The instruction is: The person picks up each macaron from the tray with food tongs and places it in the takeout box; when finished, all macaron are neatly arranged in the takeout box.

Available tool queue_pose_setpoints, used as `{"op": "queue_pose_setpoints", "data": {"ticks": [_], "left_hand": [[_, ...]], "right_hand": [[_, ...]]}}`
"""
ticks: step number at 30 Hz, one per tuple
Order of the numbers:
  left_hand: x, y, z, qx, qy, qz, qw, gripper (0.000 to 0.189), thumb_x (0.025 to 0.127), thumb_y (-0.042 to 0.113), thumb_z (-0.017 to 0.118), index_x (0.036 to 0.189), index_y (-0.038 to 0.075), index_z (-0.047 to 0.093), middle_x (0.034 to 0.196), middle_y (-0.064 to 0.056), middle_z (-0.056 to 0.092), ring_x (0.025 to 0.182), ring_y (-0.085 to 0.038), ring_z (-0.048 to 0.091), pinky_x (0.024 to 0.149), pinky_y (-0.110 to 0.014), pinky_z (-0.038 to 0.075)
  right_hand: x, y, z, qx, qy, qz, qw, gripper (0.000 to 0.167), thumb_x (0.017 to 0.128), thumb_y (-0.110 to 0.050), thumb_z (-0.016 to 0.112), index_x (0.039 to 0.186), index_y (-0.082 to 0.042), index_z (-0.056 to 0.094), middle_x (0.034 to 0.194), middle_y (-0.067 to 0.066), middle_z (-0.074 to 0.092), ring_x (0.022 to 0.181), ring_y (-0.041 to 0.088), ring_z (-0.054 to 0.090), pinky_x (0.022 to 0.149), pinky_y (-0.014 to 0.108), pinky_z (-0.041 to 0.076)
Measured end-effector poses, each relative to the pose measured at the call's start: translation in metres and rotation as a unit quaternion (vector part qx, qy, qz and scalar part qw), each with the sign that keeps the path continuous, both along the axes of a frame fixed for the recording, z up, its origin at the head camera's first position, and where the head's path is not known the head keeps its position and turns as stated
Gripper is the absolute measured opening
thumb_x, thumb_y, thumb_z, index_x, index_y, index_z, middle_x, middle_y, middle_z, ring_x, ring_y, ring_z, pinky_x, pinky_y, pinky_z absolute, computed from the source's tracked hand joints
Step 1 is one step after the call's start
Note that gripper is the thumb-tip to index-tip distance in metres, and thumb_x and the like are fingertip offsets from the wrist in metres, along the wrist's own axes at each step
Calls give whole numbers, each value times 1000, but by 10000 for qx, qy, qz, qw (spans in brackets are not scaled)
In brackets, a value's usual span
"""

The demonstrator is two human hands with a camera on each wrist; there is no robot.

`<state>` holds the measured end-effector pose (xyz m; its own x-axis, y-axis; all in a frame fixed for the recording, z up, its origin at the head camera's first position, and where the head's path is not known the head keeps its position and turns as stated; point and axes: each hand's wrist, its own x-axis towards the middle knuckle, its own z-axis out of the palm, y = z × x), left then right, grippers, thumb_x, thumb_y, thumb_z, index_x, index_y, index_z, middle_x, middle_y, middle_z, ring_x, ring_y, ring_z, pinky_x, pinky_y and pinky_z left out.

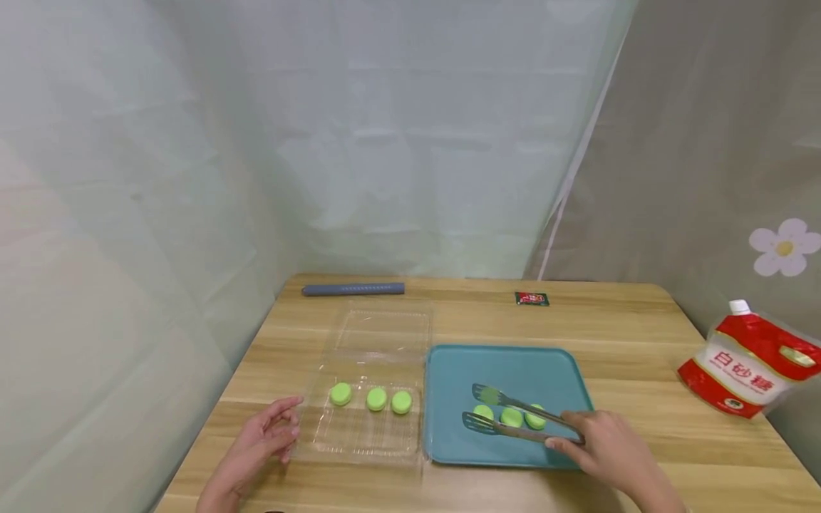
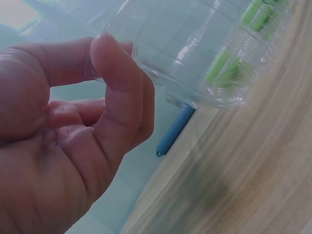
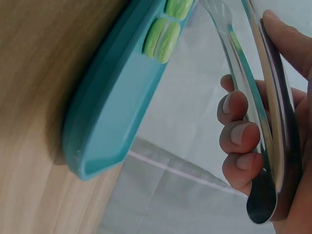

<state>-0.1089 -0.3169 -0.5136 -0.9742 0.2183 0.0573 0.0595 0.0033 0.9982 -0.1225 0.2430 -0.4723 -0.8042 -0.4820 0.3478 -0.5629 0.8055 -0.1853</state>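
Observation:
My right hand [image 1: 612,449] holds metal tongs [image 1: 529,433] over a blue tray [image 1: 449,385]. The two slotted ends stand apart, with nothing gripped between them. Under them three green macarons [image 1: 511,418] sit in a row on the tray. In the right wrist view, the fingers curl round the tong arms [image 3: 280,122]. My left hand [image 1: 259,442] is at the left side of a clear plastic box [image 1: 365,433] with its lid folded back. The left wrist view shows thumb and finger pinching the box's rim [image 2: 161,78]. Three more green macarons [image 1: 376,399] lie in a row inside it.
At the back left lies a long blue-grey bar [image 1: 353,289]. A small red and green packet [image 1: 532,298] is at the back. On the right stands a red and white bag [image 1: 744,363] with a white cap. Curtains hang behind the wooden table [image 1: 628,328].

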Motion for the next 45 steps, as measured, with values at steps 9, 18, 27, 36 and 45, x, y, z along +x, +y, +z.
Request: {"op": "queue_pose_setpoints", "data": {"ticks": [9, 18, 27, 36, 45], "left_hand": [[-2, 1, 2, 27, 3, 6, 10000, 52, 96, -9, 57, 139, -22, 32, 102, -8, 53, 67, -7, 53, 54, -22, 50], [-1, 1, 4, -73, -67, 18, 9999, 54, 96, -8, 57, 140, -23, 30, 102, -9, 52, 67, -7, 53, 54, -22, 50], [0, 2, 5, -127, -139, 66, 9998, 55, 96, -7, 58, 141, -23, 29, 102, -11, 51, 67, -7, 53, 54, -22, 50], [-1, 0, 3, -46, -101, 17, 9999, 50, 96, -8, 57, 139, -20, 34, 102, -11, 51, 68, -7, 53, 54, -22, 50], [-1, -1, 2, -25, -28, -54, 10000, 52, 97, -8, 57, 140, -23, 30, 101, -11, 52, 67, -7, 54, 54, -22, 50]], "right_hand": [[-3, 0, 9, 410, -128, 17, 9991, 35, 86, -46, 77, 87, -12, 73, 65, -18, 53, 54, -4, 34, 46, 25, 39], [-2, 1, 10, 432, -114, 143, 9989, 34, 85, -44, 79, 87, -10, 75, 68, -12, 62, 53, -5, 40, 46, 25, 42], [-4, -1, 30, 596, -512, 151, 9968, 39, 86, -46, 77, 90, -7, 76, 70, -6, 67, 55, -1, 49, 49, 29, 48], [-5, -7, 53, 358, -230, 256, 9988, 29, 85, -39, 80, 84, -11, 74, 60, -18, 50, 51, -5, 36, 45, 21, 38], [-12, -19, 71, 27, 253, 513, 9984, 25, 84, -37, 82, 77, -18, 67, 59, -22, 32, 51, -6, 26, 43, 17, 26]]}}
